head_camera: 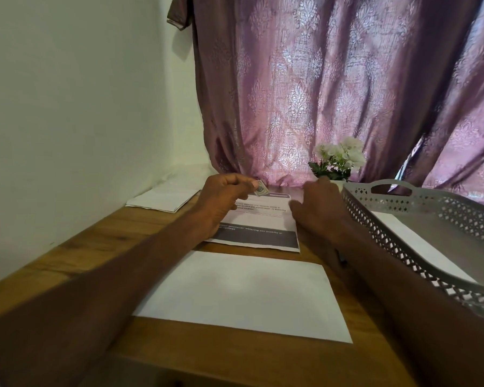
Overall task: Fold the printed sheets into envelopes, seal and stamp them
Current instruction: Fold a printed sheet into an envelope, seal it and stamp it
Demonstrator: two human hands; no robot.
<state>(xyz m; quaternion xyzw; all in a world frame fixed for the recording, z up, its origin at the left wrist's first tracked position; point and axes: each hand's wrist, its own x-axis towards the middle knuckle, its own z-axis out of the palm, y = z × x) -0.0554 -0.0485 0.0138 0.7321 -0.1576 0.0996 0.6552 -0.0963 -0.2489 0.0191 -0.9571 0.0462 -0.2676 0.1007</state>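
A white envelope (243,291) lies flat on the wooden table (95,247) near me. Beyond it rests a printed sheet (260,222) with a dark band along its near edge. My left hand (224,199) hovers over the sheet's left part, pinching a small stamp (260,189) between thumb and fingertips. Resting on the sheet's right edge is my right hand (319,210), fingers curled and facing away; I cannot see anything held in it.
A grey perforated tray (419,241) stands at the right with a white envelope (408,233) inside. More white envelopes (162,201) lie at the back left by the wall. A small pot of white flowers (338,160) stands before the purple curtain.
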